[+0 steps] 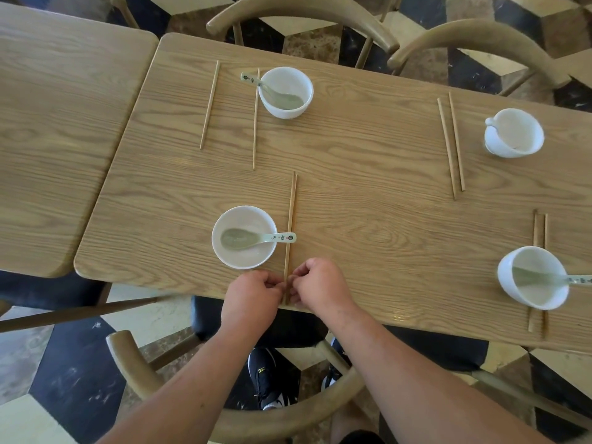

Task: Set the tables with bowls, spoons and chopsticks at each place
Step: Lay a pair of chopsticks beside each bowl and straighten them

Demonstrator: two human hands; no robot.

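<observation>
Chopsticks [292, 203] in a tight pair on the table [368, 149], side by side and touching, just right of the near left bowl [238, 264], running from the near edge out toward the middle. Left hand [253, 296] and right hand [320, 286] close together at the near ends of the pair, one on each side, fingers curled in, fingertips pinching the sticks between them. Spoon [253, 240] lying in the near left bowl, scoop in the middle, handle poking out over the rim to the right and crossing the pair. Far left bowl [288, 72] with the far left spoon [275, 94] inside, handle sticking out to the left. Far left chopsticks [209, 104] split well apart, one right by that bowl, the other further left. Far right chopsticks [456, 141] near each other but not touching, well left of the far right bowl [493, 145]; tipped or straight, cannot tell. Near right bowl [509, 283] holding the near right spoon [544, 278], handle out to the right, and sitting on top of the near right chopsticks [534, 229], with stick ends showing past it on both sides. Second table [48, 123] just beside, on the left. Wooden chairs around, near chair [144, 373] under the arms, black shoes [266, 376] on a checked floor
</observation>
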